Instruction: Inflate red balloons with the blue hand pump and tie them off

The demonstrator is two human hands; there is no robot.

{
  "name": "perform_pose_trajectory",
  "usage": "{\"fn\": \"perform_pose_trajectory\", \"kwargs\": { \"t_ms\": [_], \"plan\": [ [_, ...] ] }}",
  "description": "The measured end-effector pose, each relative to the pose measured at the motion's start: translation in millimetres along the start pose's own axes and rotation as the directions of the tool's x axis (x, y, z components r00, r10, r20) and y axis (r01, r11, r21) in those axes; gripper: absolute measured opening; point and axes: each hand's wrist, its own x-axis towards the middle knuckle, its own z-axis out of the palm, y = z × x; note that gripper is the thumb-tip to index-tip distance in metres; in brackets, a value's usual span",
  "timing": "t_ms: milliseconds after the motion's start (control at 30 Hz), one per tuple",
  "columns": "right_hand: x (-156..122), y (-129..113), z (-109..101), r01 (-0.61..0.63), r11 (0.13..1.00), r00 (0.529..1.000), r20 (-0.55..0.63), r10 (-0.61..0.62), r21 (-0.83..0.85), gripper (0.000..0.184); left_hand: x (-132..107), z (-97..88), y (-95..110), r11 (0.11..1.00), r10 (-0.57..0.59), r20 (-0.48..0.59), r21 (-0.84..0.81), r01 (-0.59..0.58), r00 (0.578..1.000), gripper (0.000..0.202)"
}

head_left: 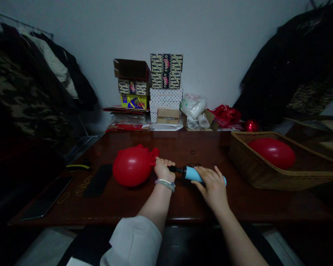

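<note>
Dark wooden tabletop [183,210] lies under both hands. The left hand [163,170] clenches the neck of a red balloon [133,166] at the nozzle of a blue hand pump [191,173], and the right hand [213,188] grasps the pump's barrel. Farther right, a wicker tray [255,166] holds another red balloon [272,153]; beyond the first balloon's left lies a black phone [98,180].

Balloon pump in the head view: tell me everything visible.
The hand pump has a glossy, plastic-looking, light-blue barrel with a rounded end and a slim black nozzle. It sits nearly level, tilting slightly, with the nozzle pointing left into the neck of the red balloon, pinched there by the left hand. The right hand wraps the barrel. It is above the dark wooden table; contact with the table cannot be told.
</note>
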Motion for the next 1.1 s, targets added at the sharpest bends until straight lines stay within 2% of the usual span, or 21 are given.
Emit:
{"fn": "perform_pose_trajectory", "kwargs": {
  "t_ms": [167,433,600,733,933,1100],
  "plan": [
    [-2,4,-3,-0.023,1.0,1.0,0.002,0.023,-0.006,0.045,-2,4.8,-5,1.0,0.001,0.019,0.005,-0.001,1.0,0.041],
    [-5,33,-16,0.004,0.999,1.0,-0.027,-0.005,-0.041,0.045,19,3.4,31,1.0,0.016,-0.008,-0.003,-0.016,1.0,0.041],
    [-5,36,-17,0.031,0.999,0.999,-0.011,-0.031,-0.031,0.045,25,-4.4,41,1.0,0.018,-0.03,-0.012,-0.018,0.999,0.041],
    [-1,23,-11,0.039,0.999,0.999,-0.011,-0.039,-0.027,0.044,19,-7.9,30,1.0,0.018,-0.032,-0.01,-0.018,0.999,0.041],
    [1,-4,-1,0.002,1.0,1.0,0.008,-0.002,-0.002,0.043,0,-3.4,-1,1.0,-0.008,-0.012,0.003,0.008,1.0,0.042],
    [0,-2,-1,0.012,1.0,1.0,0.019,-0.012,0.002,0.042,-4,-0.1,-7,1.0,-0.013,-0.012,0.01,0.013,1.0,0.042]
  ]
}}
